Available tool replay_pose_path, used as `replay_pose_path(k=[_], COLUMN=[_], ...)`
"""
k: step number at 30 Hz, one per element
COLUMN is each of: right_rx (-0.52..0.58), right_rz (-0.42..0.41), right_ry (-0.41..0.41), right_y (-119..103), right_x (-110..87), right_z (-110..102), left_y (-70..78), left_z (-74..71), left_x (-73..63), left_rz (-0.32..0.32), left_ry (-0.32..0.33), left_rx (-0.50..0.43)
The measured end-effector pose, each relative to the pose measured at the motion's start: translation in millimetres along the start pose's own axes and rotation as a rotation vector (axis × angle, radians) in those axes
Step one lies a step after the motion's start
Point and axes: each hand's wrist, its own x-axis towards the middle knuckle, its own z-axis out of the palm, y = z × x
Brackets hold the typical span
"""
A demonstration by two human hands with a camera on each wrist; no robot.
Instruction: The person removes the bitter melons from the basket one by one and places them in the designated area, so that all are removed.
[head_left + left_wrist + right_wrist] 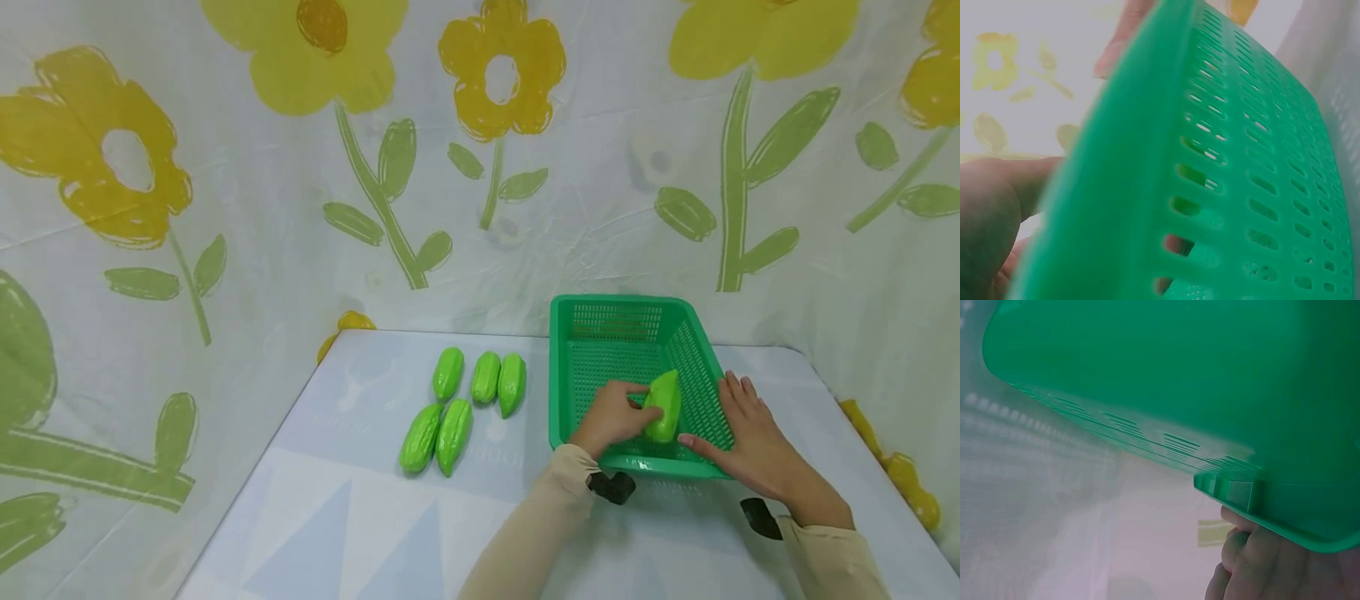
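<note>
My left hand [617, 415] reaches over the near rim of a green plastic basket [557, 375]. Between thumb and fingers it holds a bright green, ridged, pointed gourd-like fruit [663, 408], tip up, inside the basket. From the left wrist, that hand [991, 200] shows behind the basket's rim [1129, 137], which hides most of the fruit. My right hand [761, 446] rests at the basket's right near corner, fingers straight along the side and thumb spread toward the front rim. In the right wrist view, its fingers [1260, 559] lie against the rim.
Left of the basket lie several more green gourd-like fruits, including a pair at the front [422, 437] and others behind [448, 373]. They rest on a pale patterned tablecloth [337, 517]. A flower-printed curtain [600, 225] hangs directly behind the table and along its sides.
</note>
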Motion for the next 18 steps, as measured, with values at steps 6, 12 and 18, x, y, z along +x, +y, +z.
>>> replay_pose_path(k=[6, 12, 18], right_rx=[0.002, -0.009, 0.005], right_rz=[0.007, 0.007, 0.000], right_ry=[-0.003, 0.001, 0.003], right_y=[-1, 1, 0], right_x=[0.1, 0.4, -0.3], right_z=[0, 1, 1], left_y=[2.5, -1.5, -4.8], left_z=[-7.0, -12.0, -20.3], left_x=[-4.1, -7.4, -13.3], left_rz=[-0.035, 0.000, 0.011], left_ry=[-0.008, -0.030, -0.065], left_rx=[-0.098, -0.198, -0.302])
